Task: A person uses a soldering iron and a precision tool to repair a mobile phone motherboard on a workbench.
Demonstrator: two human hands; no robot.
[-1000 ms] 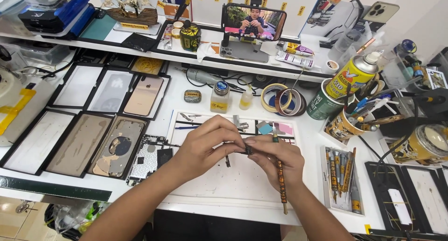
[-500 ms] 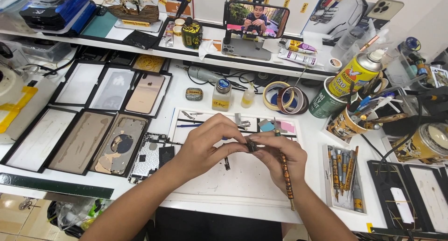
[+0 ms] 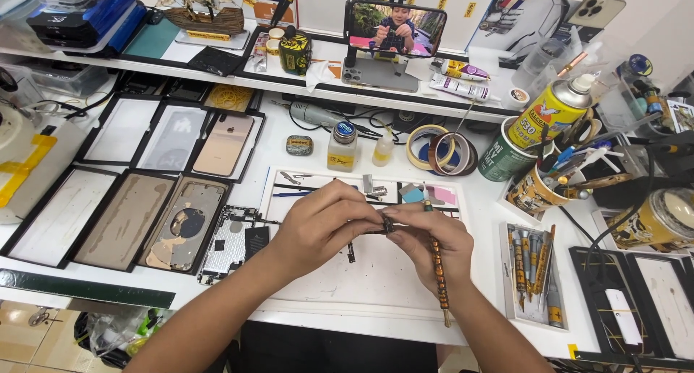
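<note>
Left hand [image 3: 318, 228] and right hand [image 3: 434, 243] met over a white work mat [image 3: 376, 286], fingertips pinching a small dark metal part [image 3: 388, 225] between them. Right hand also held a thin brown-banded screwdriver [image 3: 438, 272], tip up, handle toward the table edge. A stripped phone chassis [image 3: 231, 239] lay just left. A tray of screwdriver bits [image 3: 531, 272] sat right. A yellow spray can [image 3: 553, 113] stood behind.

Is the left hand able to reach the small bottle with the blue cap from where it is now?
Probably yes. The small bottle stands just beyond the left hand, with only small loose parts lying flat on the white mat between. But its fingers now pinch a small dark part, so it must release first.
</note>
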